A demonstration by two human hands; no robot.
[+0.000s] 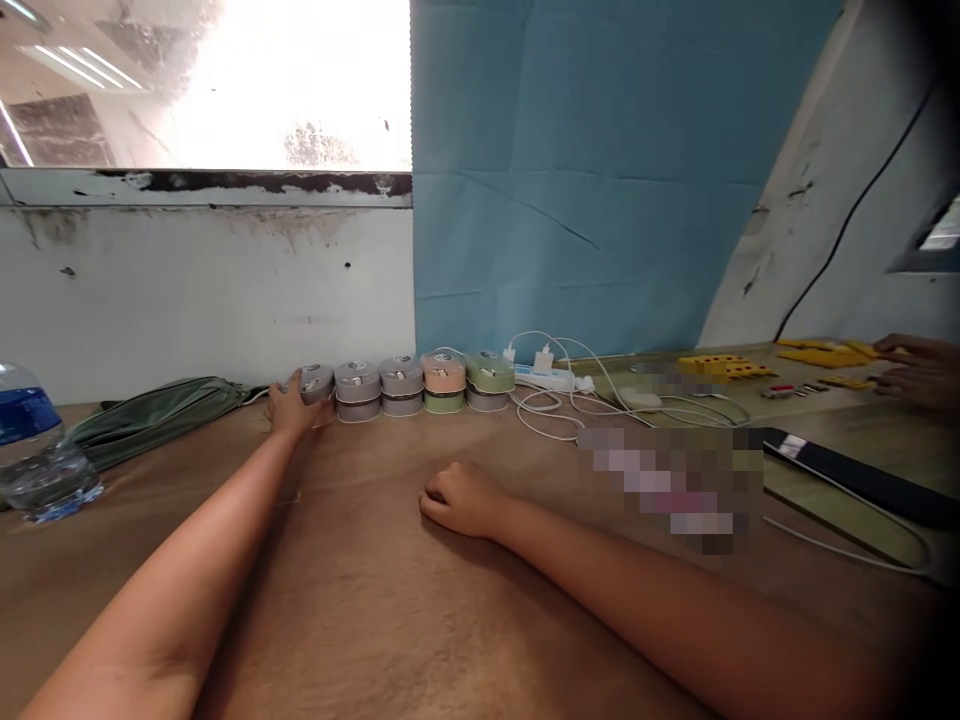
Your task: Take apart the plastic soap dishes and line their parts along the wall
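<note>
Against the wall stands a row of small lidded boxes with rounded corners, stacked in twos, each top bearing a round label and a clasp-like metal piece. My left hand (291,408) reaches out to the leftmost grey lidded box (318,384), its fingers and thumb around the sides. To its right are more grey boxes (358,384), a pink box (444,372) on a green one, and a green box (490,372) on a grey one. My right hand (466,500) rests on the brown tabletop (360,600), fingers curled closed, with nothing visible in them.
A water bottle (37,445) and a dark green fabric pouch (161,412) lie left. White cables run from a power strip (551,378). At right are yellow pieces (724,368), a black strap-like item (855,475) and another person's hands (919,370). One patch is pixelated.
</note>
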